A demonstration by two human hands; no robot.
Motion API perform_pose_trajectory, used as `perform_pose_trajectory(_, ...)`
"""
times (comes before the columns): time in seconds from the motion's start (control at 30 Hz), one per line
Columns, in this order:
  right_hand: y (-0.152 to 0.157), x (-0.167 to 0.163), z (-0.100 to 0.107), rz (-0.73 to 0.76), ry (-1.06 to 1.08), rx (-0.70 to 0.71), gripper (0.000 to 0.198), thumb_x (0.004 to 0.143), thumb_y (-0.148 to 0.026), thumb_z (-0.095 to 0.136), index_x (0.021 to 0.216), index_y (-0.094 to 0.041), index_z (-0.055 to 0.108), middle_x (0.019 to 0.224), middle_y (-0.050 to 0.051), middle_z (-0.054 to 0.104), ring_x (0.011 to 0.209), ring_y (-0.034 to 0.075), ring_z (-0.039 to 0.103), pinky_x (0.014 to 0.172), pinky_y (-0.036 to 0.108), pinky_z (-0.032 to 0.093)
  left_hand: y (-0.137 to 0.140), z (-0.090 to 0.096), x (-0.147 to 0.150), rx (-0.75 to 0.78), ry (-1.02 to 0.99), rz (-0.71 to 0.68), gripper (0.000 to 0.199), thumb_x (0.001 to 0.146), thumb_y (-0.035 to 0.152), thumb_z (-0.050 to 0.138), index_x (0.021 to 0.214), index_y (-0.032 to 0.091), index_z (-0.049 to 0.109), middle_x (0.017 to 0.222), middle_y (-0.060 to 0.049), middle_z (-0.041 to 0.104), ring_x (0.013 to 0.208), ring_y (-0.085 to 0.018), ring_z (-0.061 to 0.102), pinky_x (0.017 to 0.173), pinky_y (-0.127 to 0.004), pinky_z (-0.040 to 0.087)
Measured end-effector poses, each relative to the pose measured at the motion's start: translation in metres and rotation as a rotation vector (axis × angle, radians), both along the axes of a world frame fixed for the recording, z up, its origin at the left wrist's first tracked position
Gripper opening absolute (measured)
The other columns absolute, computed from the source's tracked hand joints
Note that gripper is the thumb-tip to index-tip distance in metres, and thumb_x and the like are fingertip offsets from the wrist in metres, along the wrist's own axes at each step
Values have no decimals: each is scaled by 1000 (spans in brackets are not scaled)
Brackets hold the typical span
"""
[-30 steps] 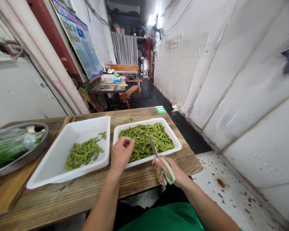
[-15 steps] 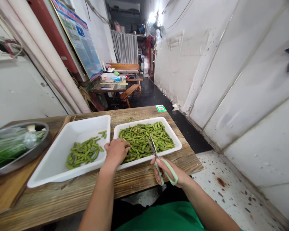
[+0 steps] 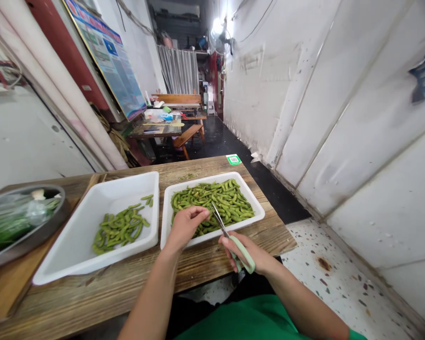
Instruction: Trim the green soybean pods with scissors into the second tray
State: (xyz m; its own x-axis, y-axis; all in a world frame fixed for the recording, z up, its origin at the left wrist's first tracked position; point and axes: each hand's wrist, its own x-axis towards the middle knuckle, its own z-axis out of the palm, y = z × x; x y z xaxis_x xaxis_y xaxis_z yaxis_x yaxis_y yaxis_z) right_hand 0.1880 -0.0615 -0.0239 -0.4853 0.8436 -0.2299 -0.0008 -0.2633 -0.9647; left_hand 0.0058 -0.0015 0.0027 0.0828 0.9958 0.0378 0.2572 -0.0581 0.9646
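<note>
In the head view, my left hand point(image 3: 188, 226) is pinched over the near-left part of the right-hand tray, fingertips close to the scissor tips. Whatever it holds blends into the green pods behind. My right hand point(image 3: 241, 251) grips scissors point(image 3: 247, 255) with pale green handles, the blades pointing up and left over the tray and only slightly apart. Many green soybean pods point(image 3: 230, 198) fill the right white tray point(image 3: 260, 215). A smaller heap of pods point(image 3: 122, 226) lies in the left white tray point(image 3: 65, 257), with a few loose ones near its right wall.
Both trays rest on a wooden table point(image 3: 194, 271). At far left a metal basin point(image 3: 58, 215) holds bagged green vegetables beside a wooden board point(image 3: 19, 283). A QR code card point(image 3: 233, 159) lies at the table's far corner. Another table point(image 3: 156, 130) and a bench point(image 3: 189, 134) stand farther back.
My left hand has lifted from the pods at the right tray's left side and moved right to the scissor tips. The scissor blades have drawn closer together. The view has shifted slightly.
</note>
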Motion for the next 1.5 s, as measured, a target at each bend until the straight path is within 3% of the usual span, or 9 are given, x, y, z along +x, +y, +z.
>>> perform_pose_trajectory(0.3, 1, -1, 1, -7, -59, 69, 44, 74, -62, 49, 77, -19, 43, 53, -8, 42, 36, 5, 41, 33, 16, 36, -3, 0, 4, -66, -3, -59, 22, 67, 38, 63, 66, 16, 65, 63, -3, 67, 61, -15, 59, 60, -24, 42)
perform_pose_trajectory(0.47, 2, -2, 2, -62, -64, 59, 47, 71, -64, 51, 75, -17, 44, 53, -7, 43, 33, 5, 41, 28, 15, 34, 0, 0, 0, -33, -19, -105, 24, 68, 37, 64, 80, 17, 68, 76, -3, 69, 72, -17, 62, 71, -28, 45)
perform_pose_trajectory(0.6, 1, -2, -1, -64, 41, 19, 43, 74, -59, 52, 85, -18, 47, 58, -7, 45, 38, 5, 44, 31, 15, 36, 3, -1, -3, 7, -90, -53, 32, 70, 38, 62, 94, 17, 67, 90, -6, 70, 85, -19, 61, 81, -30, 43)
perform_pose_trajectory(0.77, -1, 1, -4, -5, 120, 16, 41, 79, -57, 49, 89, -17, 46, 64, -4, 46, 46, 6, 47, 41, 18, 41, 5, -1, -2, 147, -114, 145, 29, 67, 39, 65, 86, 18, 69, 92, -5, 68, 88, -18, 58, 79, -27, 42)
perform_pose_trajectory(0.9, -1, 2, -6, 47, 191, 17, 42, 80, -57, 47, 95, -18, 46, 68, -4, 45, 53, 7, 48, 49, 21, 44, 3, 1, 4, -5, -418, 196, 31, 63, 38, 69, 84, 16, 61, 66, 1, 62, 57, -10, 55, 54, -21, 40)
perform_pose_trajectory(1.03, 1, 1, -6, 33, 203, 3, 40, 79, -57, 48, 90, -18, 45, 67, -4, 44, 51, 7, 46, 47, 21, 42, -2, 4, 8, -121, -548, 149, 32, 60, 32, 72, 79, 14, 54, 67, -1, 64, 63, -12, 60, 58, -21, 43)
perform_pose_trajectory(1.33, 0, -1, 1, -15, 140, 40, 39, 79, -56, 50, 84, -18, 45, 60, -6, 44, 43, 6, 45, 40, 18, 39, -8, 0, 12, -50, -292, 7, 24, 63, 27, 70, 78, 15, 56, 61, 1, 63, 57, -11, 59, 58, -22, 46)
perform_pose_trajectory(1.5, 0, -2, -1, -49, 138, 28, 38, 78, -55, 51, 79, -17, 44, 57, -6, 45, 39, 5, 44, 35, 17, 38, -10, -3, 12, -25, -224, 3, 23, 63, 28, 70, 78, 14, 60, 65, -2, 66, 60, -13, 62, 62, -25, 49)
